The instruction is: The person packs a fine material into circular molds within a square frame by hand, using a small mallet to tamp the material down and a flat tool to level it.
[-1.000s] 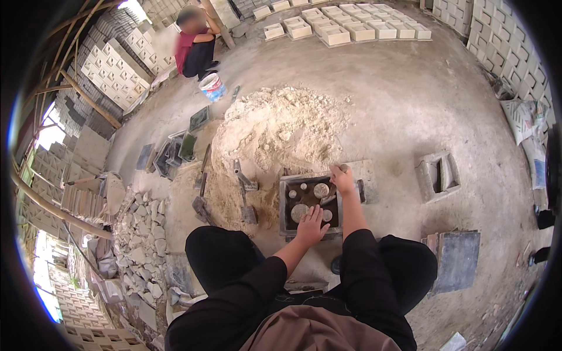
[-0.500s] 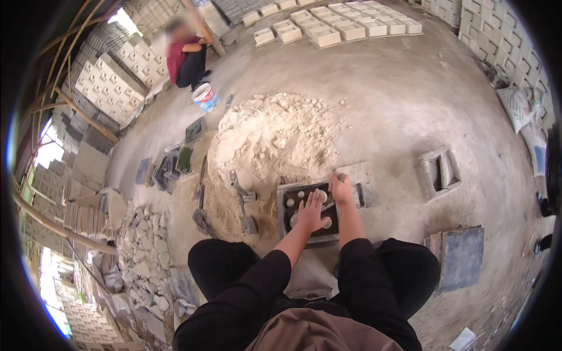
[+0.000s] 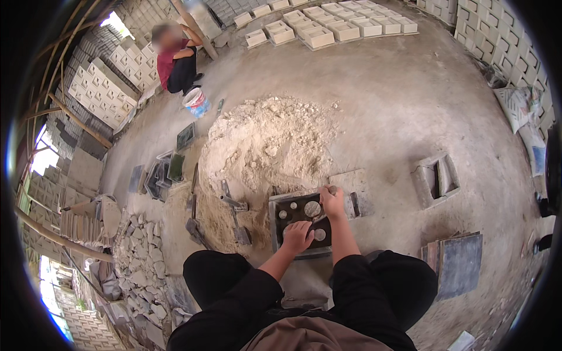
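Observation:
A dark rectangular mould box (image 3: 272,225) lies on the floor between my knees, with several pale round pieces inside. The largest visible round piece (image 3: 312,209) sits near its far side; a smaller round piece (image 3: 319,234) lies between my hands. My right hand (image 3: 332,203) is closed around a hand tool's rounded handle (image 3: 333,190) at the far right corner of the box. A thin part of this tool slants toward my left hand; its full shape is hidden. My left hand (image 3: 297,236) rests low over the box's left half, fingers extended, partly covering a round piece.
Beyond the box rises a pale powder heap (image 3: 269,137). A hammer-like tool (image 3: 234,203) lies left of it. A square block frame (image 3: 437,178) and stacked boards (image 3: 459,265) are at right. A person (image 3: 175,58) squats at far left beside a bucket (image 3: 196,102).
My left hand has slid down and left across the box, uncovering the large round piece. My right hand keeps its hold at the far right corner. The view has shifted slightly.

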{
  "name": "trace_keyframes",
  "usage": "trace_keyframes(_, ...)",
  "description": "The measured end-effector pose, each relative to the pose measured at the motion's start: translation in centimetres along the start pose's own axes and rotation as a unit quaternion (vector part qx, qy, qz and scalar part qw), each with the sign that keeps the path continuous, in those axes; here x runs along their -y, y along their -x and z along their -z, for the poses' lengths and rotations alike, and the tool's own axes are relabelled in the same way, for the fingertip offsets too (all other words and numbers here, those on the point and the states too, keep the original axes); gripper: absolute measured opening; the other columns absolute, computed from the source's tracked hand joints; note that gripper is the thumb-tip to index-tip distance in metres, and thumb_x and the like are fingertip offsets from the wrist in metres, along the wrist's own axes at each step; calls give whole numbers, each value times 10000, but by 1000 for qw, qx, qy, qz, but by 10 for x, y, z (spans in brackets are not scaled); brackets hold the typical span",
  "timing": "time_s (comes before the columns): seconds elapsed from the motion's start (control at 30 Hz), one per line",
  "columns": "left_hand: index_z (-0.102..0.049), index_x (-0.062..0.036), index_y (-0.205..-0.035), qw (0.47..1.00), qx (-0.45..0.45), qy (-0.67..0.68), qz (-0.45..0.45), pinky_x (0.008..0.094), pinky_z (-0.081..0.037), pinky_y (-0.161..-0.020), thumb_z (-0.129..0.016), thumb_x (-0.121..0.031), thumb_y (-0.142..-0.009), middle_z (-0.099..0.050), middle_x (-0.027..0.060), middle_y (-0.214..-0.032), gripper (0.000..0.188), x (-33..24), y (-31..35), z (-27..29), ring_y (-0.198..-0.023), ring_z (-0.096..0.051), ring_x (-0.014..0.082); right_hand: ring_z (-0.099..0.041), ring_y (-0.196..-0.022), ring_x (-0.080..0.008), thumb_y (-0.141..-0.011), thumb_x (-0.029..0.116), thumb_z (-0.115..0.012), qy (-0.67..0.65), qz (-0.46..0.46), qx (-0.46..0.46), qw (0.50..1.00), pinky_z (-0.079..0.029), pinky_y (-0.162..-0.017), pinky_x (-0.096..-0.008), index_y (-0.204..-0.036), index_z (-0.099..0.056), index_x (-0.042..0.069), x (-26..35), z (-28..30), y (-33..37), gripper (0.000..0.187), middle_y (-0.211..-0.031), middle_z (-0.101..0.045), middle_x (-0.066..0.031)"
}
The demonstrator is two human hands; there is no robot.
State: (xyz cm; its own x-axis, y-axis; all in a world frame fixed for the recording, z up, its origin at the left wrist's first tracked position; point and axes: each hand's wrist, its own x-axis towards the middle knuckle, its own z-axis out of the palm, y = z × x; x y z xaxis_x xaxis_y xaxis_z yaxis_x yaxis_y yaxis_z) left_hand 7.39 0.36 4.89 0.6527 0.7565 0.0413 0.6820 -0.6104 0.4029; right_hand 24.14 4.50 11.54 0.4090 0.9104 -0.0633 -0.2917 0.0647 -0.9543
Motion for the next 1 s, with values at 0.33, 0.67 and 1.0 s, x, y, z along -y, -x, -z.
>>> trace_keyframes(0.33, -379, -98, -1279, 992, -2, -61, 114, 508, -296, -925, -433, -414, -838, -315, 96, -1362, 545, -9, -18, 3, -1228, -326, 263, -360, -440, -53, -802, 126, -540, 71, 10, 66, 995, -289, -417, -246, -519, -449, 37, -3, -12, -2, 311, -469, -397, 31)
trace_keyframes(0.67, -90, -142, -1387, 876, -46, 126, 463, 606, -97, -991, -469, -471, -798, -20, 140, -1438, 774, 40, 39, -13, -1300, -72, 380, -306, -506, -41, -837, 134, -537, 47, 32, 70, 996, -246, -435, -248, -545, -401, 20, 12, -18, 47, 342, -502, -323, 39)
trace_keyframes(1.0, 46, -54, -1368, 841, -24, 288, 457, 496, -123, -1035, -534, -549, -748, -36, 207, -1414, 983, 48, 54, -13, -1309, -80, 342, -328, -456, -53, -841, 123, -536, 103, 80, 75, 989, -252, -416, -246, -516, -405, 37, -4, -5, 54, 360, -472, -355, 28)
